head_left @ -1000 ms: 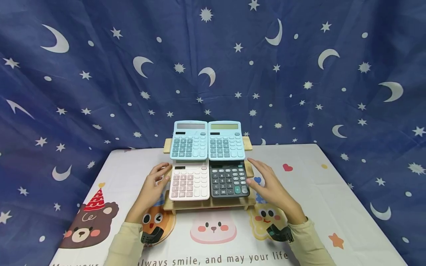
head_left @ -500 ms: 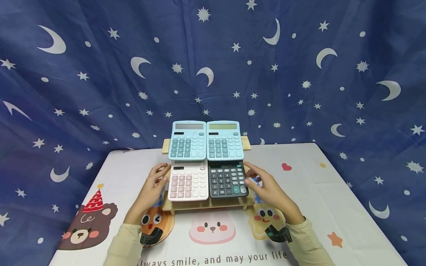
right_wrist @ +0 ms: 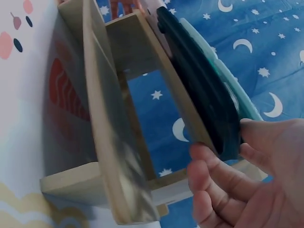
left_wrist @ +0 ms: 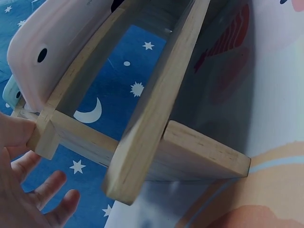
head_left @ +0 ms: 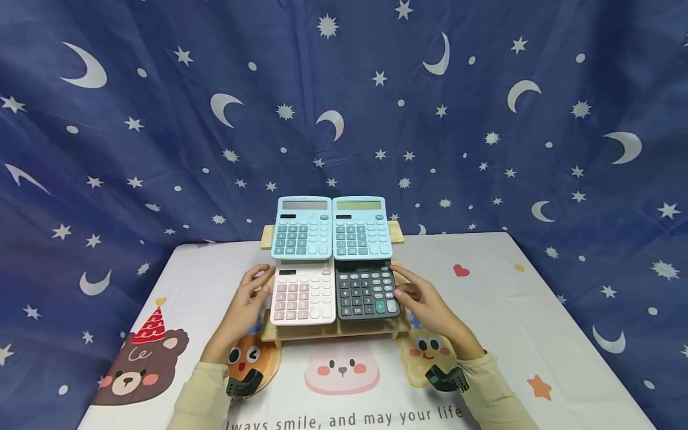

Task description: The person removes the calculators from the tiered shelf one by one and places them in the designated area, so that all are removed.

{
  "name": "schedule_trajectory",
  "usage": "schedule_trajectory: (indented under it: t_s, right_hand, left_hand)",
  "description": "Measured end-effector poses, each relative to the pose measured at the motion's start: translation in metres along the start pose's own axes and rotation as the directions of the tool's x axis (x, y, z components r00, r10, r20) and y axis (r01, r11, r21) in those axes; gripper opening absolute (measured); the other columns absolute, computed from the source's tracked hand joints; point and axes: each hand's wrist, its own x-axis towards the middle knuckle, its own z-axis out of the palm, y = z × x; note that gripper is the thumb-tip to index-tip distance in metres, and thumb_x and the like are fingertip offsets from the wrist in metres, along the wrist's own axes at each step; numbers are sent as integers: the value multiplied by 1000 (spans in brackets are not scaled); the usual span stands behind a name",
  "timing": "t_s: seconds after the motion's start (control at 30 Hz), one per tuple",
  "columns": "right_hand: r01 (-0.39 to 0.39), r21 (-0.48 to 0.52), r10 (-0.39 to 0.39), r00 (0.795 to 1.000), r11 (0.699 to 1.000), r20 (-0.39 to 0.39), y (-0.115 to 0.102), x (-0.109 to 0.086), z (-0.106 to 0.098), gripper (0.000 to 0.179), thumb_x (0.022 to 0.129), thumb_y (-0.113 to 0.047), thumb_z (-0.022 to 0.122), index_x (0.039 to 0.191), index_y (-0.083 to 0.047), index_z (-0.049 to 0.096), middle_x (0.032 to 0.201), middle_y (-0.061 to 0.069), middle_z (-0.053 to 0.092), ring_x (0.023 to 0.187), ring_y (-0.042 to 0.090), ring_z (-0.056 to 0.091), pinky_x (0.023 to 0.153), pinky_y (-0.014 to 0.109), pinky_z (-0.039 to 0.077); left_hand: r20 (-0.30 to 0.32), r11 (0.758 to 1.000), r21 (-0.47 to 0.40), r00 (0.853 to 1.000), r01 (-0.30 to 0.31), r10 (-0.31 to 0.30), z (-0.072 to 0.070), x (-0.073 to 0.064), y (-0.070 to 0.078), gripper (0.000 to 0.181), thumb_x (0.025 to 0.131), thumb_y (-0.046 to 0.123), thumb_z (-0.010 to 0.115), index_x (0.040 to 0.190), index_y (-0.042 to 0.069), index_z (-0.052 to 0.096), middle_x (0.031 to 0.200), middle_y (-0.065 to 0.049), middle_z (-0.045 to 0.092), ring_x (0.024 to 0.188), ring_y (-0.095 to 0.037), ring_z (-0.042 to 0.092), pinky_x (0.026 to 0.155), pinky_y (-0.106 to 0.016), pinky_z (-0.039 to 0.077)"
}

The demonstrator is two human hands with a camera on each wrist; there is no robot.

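Note:
In the head view, a white calculator with pink keys (head_left: 304, 295) and a black calculator (head_left: 368, 292) lean side by side on a wooden stand (head_left: 338, 329). Behind and above them are two light blue calculators (head_left: 302, 230). My left hand (head_left: 244, 307) is at the stand's left end; in the left wrist view one digit touches the wood while the other fingers spread apart. My right hand (head_left: 432, 304) holds the black calculator at its right edge. The right wrist view shows thumb and fingers (right_wrist: 209, 166) curled about that corner.
A white tablecloth (head_left: 344, 409) printed with cartoon animals covers the table. Behind hangs a blue curtain (head_left: 365, 119) with moons and stars. Each forearm has a black wrist camera mount (head_left: 447, 378).
My right hand has moved slightly left, and its lower fingers have curled in at the black calculator's side. The left hand stays at the stand's left end.

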Motion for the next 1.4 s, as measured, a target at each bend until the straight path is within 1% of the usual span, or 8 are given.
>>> schedule_trajectory:
  t_s: [0.1,0.2,0.33,0.43,0.63,0.87,1.07,1.4]
  right_hand:
    - [-10,99,6,999,995,37,2,0,2,57,105,-7,50,158,-4,29,127,34,64,96,3,70,76,28,61]
    - [-19,180,8,998,983,63,2,0,3,59,106,-6,49,160,-5,25,132,37,59,99,3,71,77,27,61]
    - [-31,243,16,998,969,66,2,1,4,60,106,-4,47,160,-5,23,129,37,61,93,4,71,74,22,59]
    - [-61,252,51,998,966,48,2,1,5,58,106,-5,46,161,-6,25,126,37,63,86,5,70,72,21,57]
    - [-133,274,131,991,952,28,3,1,6,57,107,-9,46,161,-11,27,125,34,65,80,9,72,75,22,57]
    - [-129,308,124,992,943,35,6,3,6,57,108,-12,47,161,-8,25,129,33,64,86,11,75,82,24,58]
    - [-158,329,149,987,931,52,5,2,6,58,108,-15,48,161,-11,25,135,35,58,90,12,76,87,25,58]
    - [-187,340,180,982,922,52,6,0,2,58,107,-14,49,161,-12,27,139,35,55,97,11,75,88,27,59]
  left_hand:
    - [-3,1000,-4,1000,-5,5,0,0,-2,45,107,8,43,151,-2,43,160,-18,31,150,-38,29,102,-32,39]
    - [2,1000,-7,1000,-14,14,0,-1,-2,45,107,9,43,151,-3,42,161,-19,30,150,-40,28,104,-41,40]
    - [9,999,-30,1000,-18,18,0,-1,-3,45,108,9,42,151,-4,42,161,-21,28,151,-43,25,108,-56,39]
    - [11,998,-52,1000,-20,21,1,0,-4,45,108,9,43,151,-5,41,161,-21,28,151,-43,25,110,-61,37]
    - [-4,999,-41,999,-36,36,1,0,-5,45,108,11,44,150,-4,43,161,-21,30,151,-42,26,108,-56,41]
    - [-7,998,-67,1000,-20,20,2,0,-7,45,108,12,44,150,-4,43,161,-20,29,152,-42,25,109,-61,38]
    - [-9,997,-78,1000,-10,10,0,0,-7,45,108,13,44,150,-3,44,161,-19,30,152,-41,24,109,-58,39]
    - [-9,998,-66,1000,-10,10,1,0,-7,44,107,12,45,149,-2,45,161,-17,31,152,-39,26,109,-54,40]
